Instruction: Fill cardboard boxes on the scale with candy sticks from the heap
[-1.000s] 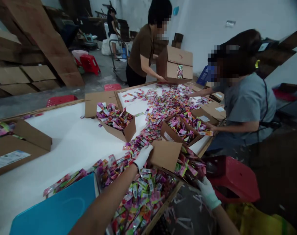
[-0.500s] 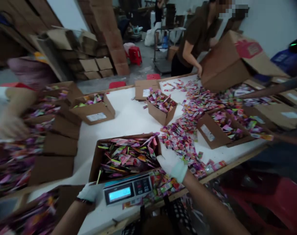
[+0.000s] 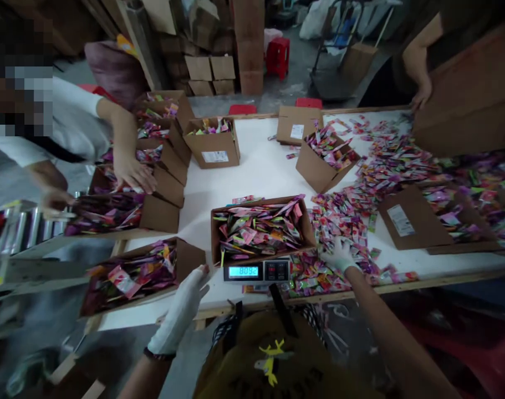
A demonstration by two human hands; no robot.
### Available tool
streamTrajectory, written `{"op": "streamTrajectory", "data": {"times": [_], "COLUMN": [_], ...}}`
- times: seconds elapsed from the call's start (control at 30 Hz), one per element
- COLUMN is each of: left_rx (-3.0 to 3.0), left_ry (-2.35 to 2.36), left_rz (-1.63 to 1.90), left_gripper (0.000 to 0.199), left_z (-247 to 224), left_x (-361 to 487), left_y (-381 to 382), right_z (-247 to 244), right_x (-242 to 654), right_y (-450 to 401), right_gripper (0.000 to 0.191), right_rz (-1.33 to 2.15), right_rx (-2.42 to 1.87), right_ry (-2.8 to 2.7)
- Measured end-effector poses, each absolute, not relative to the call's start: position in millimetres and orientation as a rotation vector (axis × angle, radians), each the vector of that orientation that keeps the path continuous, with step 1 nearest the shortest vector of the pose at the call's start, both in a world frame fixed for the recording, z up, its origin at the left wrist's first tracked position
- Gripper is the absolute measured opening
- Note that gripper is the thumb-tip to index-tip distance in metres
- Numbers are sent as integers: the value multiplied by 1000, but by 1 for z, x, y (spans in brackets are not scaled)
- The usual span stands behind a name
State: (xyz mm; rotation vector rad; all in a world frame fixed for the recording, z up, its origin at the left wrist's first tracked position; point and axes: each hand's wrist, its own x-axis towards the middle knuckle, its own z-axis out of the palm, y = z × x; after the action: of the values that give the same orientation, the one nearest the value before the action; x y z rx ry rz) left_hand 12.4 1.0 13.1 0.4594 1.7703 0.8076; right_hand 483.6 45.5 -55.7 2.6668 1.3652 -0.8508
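An open cardboard box (image 3: 260,257) full of small colourful packets (image 3: 256,230) rests on a digital scale (image 3: 256,271) with a lit blue display. My left hand (image 3: 183,305), in a white glove, is off the box's near left corner, fingers extended and holding nothing. To the right of the box, my gloved right hand (image 3: 339,255) reaches down onto loose packets (image 3: 343,216) spread over the table, its fingers apart. Nothing shows lifted in it. Left of my left hand, another filled box (image 3: 189,260) stands at the table edge.
Several packed boxes (image 3: 163,213) line the left side, where a co-worker's hand (image 3: 133,172) touches the packets. More boxes (image 3: 214,152) stand at the back and right. Another person's hand (image 3: 421,94) holds a large carton (image 3: 468,100). A roller conveyor (image 3: 23,230) lies far left.
My view has shifted left and down. My right hand has left the box's right side for the loose packets; my left hand has come away from the box's near left corner.
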Motion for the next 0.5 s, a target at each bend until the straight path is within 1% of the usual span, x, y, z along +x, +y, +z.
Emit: {"op": "streamTrajectory", "data": {"times": [0.03,0.1,0.2,0.27,0.3,0.43,0.5], "left_rx": [390,273,242,239,219,-24,-137], "left_ry": [1746,1709,1678,1656,1646,1586,1579], "left_rz": [841,903,937,932,927,919,948], "left_gripper": [39,43,53,56,55,42,39], "left_z": [8,1,-1,1,1,4,7], "left_x": [8,0,-4,-4,-4,-15,-31], "left_y": [-11,-28,-37,-38,-40,-57,-64], "right_z": [-70,-89,-95,-87,-81,-43,-17], "right_x": [482,479,482,491,496,516,523], "right_y": [34,19,17,28,34,56,64], "right_gripper": [94,81,58,47,44,33,25], "right_rz": [-813,-831,-861,-857,-846,-784,-748], "right_rx": [2636,2586,2516,2486,2477,2467,2474], "right_ry": [1306,1312,1363,1407,1435,1574,1645]}}
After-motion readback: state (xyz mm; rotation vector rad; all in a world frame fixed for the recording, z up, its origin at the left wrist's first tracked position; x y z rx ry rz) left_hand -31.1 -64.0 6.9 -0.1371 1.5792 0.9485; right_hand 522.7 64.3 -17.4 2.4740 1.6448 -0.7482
